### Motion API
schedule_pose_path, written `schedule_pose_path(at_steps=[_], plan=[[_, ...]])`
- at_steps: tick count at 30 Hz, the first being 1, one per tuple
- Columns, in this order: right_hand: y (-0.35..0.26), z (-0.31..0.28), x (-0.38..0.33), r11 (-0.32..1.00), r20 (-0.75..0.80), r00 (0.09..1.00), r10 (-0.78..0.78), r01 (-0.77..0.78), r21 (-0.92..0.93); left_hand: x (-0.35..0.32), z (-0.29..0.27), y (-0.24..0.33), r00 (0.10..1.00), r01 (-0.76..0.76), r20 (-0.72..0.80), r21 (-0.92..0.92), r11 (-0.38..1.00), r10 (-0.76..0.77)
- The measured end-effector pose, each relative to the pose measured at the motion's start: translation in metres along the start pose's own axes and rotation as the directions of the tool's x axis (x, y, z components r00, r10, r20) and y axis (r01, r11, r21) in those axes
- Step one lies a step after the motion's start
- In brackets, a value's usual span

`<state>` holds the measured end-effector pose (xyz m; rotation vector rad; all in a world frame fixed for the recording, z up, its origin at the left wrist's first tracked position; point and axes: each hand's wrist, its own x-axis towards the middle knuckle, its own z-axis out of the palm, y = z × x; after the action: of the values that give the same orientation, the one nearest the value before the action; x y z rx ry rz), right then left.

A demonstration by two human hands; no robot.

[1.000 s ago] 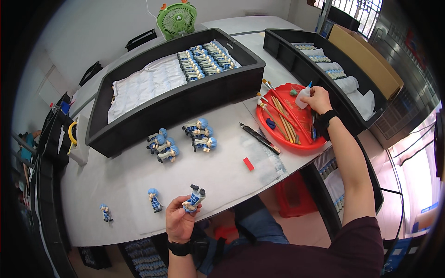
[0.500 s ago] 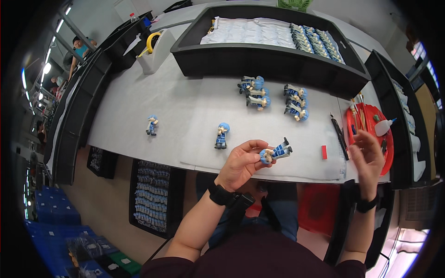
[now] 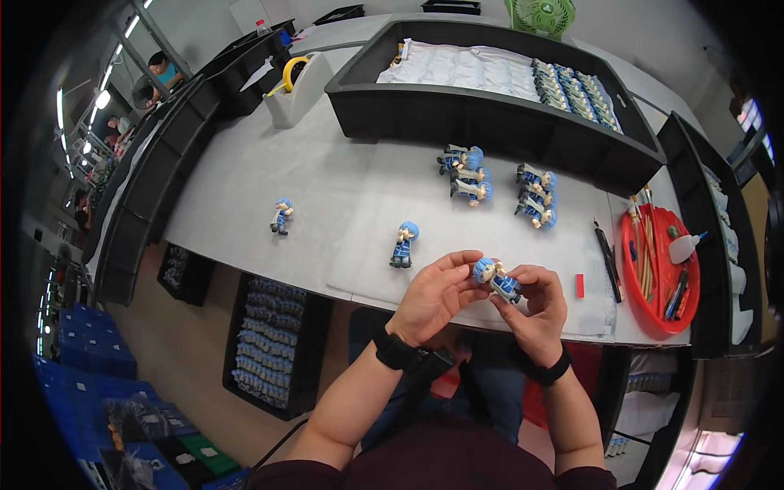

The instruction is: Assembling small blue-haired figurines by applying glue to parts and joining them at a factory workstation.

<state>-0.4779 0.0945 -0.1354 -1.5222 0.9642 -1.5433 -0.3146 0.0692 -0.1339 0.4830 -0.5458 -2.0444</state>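
Grey worktable (image 3: 327, 180) with black trays, both hands' fingers (image 3: 457, 265) closed around one blue-haired figurine (image 3: 495, 280).

I am viewing toy assembly workshop: long grey workbench (image 3: 269, 175) carrying black bins (image 3: 490, 122) of bagged parts, rows of identical blue-haired figurines (image 3: 535, 192), red tool tray (image 3: 657, 269), crates of figurines (image 3: 265, 347) under bench, other workers (image 3: 159, 69) sitting beyond.

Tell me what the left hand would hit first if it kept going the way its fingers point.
The left hand points right, at the blue-haired figurine both hands hold; just behind it is the right hand.
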Motion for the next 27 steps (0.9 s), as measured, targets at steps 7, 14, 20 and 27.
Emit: schedule_pose_path(at_steps=[7,14,20,27], plan=[[0.0003,-0.0008,0.0001,0.997,0.014,0.999,-0.03,0.031,-0.067,0.0,0.0009,0.0003,0.999,-0.028,0.018,0.126,0.992,0.026],[0.0007,-0.0019,-0.0001,0.999,0.018,1.0,-0.015,0.016,-0.047,0.0035,0.0035,-0.0001,1.0,0.007,-0.012,0.138,0.99,-0.005],[0.0017,-0.0031,-0.0017,1.0,0.01,1.0,0.015,-0.015,-0.027,0.0048,0.0028,-0.0003,0.999,0.027,-0.035,0.157,0.987,-0.022],[0.0014,-0.0033,-0.0017,1.0,0.013,1.0,0.025,-0.025,-0.019,0.0045,0.0055,-0.0001,0.998,0.033,-0.053,0.173,0.984,-0.024]])
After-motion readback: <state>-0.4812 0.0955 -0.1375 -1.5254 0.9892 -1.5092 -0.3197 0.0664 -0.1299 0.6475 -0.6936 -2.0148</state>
